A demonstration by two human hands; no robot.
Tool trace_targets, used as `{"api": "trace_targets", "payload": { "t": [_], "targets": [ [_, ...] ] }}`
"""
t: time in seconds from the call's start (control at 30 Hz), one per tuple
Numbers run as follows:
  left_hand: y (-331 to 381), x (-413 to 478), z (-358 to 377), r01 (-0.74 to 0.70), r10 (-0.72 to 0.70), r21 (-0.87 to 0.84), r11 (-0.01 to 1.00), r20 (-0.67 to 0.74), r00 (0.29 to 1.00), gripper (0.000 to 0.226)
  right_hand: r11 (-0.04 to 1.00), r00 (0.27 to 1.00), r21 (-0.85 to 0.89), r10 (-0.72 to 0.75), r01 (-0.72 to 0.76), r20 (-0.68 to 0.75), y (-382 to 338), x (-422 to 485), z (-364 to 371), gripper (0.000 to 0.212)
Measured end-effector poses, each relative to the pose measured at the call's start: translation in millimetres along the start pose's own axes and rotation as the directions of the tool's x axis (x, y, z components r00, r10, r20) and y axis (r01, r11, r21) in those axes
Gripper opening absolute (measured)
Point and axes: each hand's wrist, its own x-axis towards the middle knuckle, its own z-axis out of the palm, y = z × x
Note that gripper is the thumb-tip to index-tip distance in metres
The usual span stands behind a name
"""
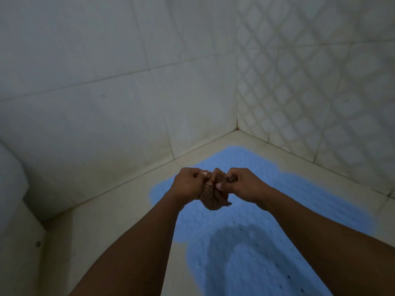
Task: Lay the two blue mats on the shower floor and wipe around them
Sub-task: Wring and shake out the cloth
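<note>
Two blue mats lie flat on the pale tiled shower floor point(119, 210). The far mat point(277, 189) reaches toward the corner; the near mat point(245, 263) overlaps or abuts it and runs off the bottom edge. Above the far mat, my left hand point(188, 182) and my right hand point(241, 182) both grip a bunched brown ribbed cloth point(213, 195), held in the air between them. My forearms hide parts of both mats. A dark shadow falls on the near mat.
Plain tiled wall point(106, 82) at left and diamond-patterned tiled wall point(320, 92) at right meet in the corner behind the mats. A white rounded fixture point(10, 189) stands at the left edge. A strip of bare floor runs along the left wall.
</note>
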Motion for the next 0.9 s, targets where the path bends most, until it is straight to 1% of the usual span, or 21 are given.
{"api": "trace_targets", "payload": {
  "t": [0.07, 0.13, 0.2, 0.23, 0.3, 0.4, 0.47, 0.53, 0.57, 0.63, 0.7, 0.8, 0.9],
  "targets": [
    [6.7, 3.6, -2.8, -0.051, 0.055, 0.084, 0.995, -0.048, 0.997, 0.038, 0.995, 0.998, -0.090, -0.046, 0.042, -0.047, -9.2, 1.2, -6.2, 0.033],
    [13.8, 4.1, -3.5, -0.086, 0.102, 0.157, 0.984, -0.101, 0.990, 0.037, 0.977, 0.990, -0.197, -0.103, 0.083, -0.093, -17.3, 2.6, -12.1, 0.035],
    [20.6, 3.2, -5.5, -0.102, 0.145, 0.253, 0.962, -0.156, 0.977, 0.035, 0.964, 0.980, -0.240, -0.147, 0.111, -0.137, -23.1, 3.7, -19.2, 0.037],
    [22.7, 3.5, -7.6, -0.097, 0.160, 0.295, 0.951, -0.200, 0.967, 0.034, 0.965, 0.975, -0.235, -0.158, 0.120, -0.154, -25.2, 3.4, -23.7, 0.039],
    [24.9, 5.5, -14.1, -0.074, 0.164, 0.304, 0.950, -0.282, 0.945, 0.034, 0.972, 0.977, -0.208, -0.145, 0.111, -0.156, -27.6, 3.1, -33.8, 0.040],
    [28.5, 8.3, -25.1, -0.012, 0.118, 0.296, 0.955, -0.344, 0.932, 0.031, 0.991, 0.988, -0.121, -0.067, 0.050, -0.136, -31.0, 3.5, -49.0, 0.023],
    [32.9, 10.2, -29.5, 0.028, 0.074, 0.299, 0.954, -0.325, 0.943, 0.024, 0.999, 0.992, -0.043, 0.000, -0.006, -0.125, -35.4, 2.7, -55.8, 0.012],
    [38.8, 12.2, -30.5, 0.064, 0.028, 0.280, 0.958, -0.314, 0.949, 0.018, 0.998, 0.996, 0.039, 0.050, -0.047, -0.080, -40.4, 0.4, -59.1, 0.006],
    [41.0, 13.7, -30.6, 0.074, 0.008, 0.253, 0.965, -0.310, 0.951, 0.020, 0.997, 0.997, 0.055, 0.058, -0.055, -0.058, -43.5, -1.1, -60.3, 0.004],
    [44.2, 15.8, -31.2, 0.070, -0.012, 0.205, 0.976, -0.273, 0.962, 0.031, 0.997, 0.998, 0.044, 0.060, -0.059, -0.033, -47.8, -2.1, -63.0, 0.007],
    [47.7, 14.9, -32.3, 0.056, -0.016, 0.215, 0.975, -0.183, 0.983, 0.037, 0.998, 0.998, 0.012, 0.059, -0.058, -0.030, -50.4, -0.4, -67.4, 0.013],
    [52.8, 10.3, -34.3, 0.035, -0.024, 0.279, 0.960, -0.041, 0.999, 0.028, 0.998, 0.998, -0.039, 0.045, -0.047, -0.049, -58.1, 2.7, -75.8, 0.015],
    [47.9, 5.1, -31.5, 0.083, -0.093, 0.259, 0.962, 0.029, 0.995, 0.029, 0.998, 1.000, -0.052, 0.018, -0.019, -0.025, -72.2, 3.9, -82.9, 0.013]
  ]
}}
